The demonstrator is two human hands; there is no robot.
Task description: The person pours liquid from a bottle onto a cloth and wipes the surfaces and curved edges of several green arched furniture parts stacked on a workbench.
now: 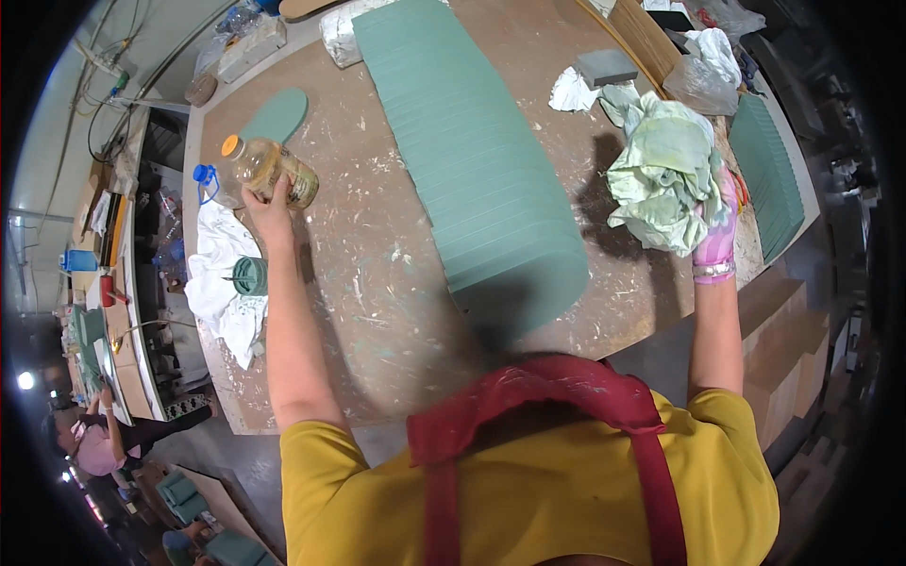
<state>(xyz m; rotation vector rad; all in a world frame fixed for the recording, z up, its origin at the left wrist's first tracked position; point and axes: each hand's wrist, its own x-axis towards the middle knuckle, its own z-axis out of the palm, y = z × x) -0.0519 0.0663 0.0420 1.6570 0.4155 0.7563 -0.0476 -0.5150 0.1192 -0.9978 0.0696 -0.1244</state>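
Note:
My bare left hand (272, 209) is wrapped round a clear plastic bottle (278, 172) with an orange cap, tilted over the table's left side. On my right hand (719, 231) is a pink glove, and its fingers grip a crumpled pale green cloth (665, 174) above the right side. Part of that hand is hidden behind the cloth. Between my arms lies a long overlapping row of green rounded panels (481, 160). Beside my left forearm, a jar of green paint (249, 276) with a stick in it stands on a white cloth (225, 259).
The brown tabletop (377, 311) carries paint marks. A single green panel (276, 115) lies behind the bottle, near a blue-capped container (209, 179). At the back right are a grey block (606, 67) and plastic bags (703, 85). More green panels (766, 179) stand stacked at right. Another person (94, 448) works far left.

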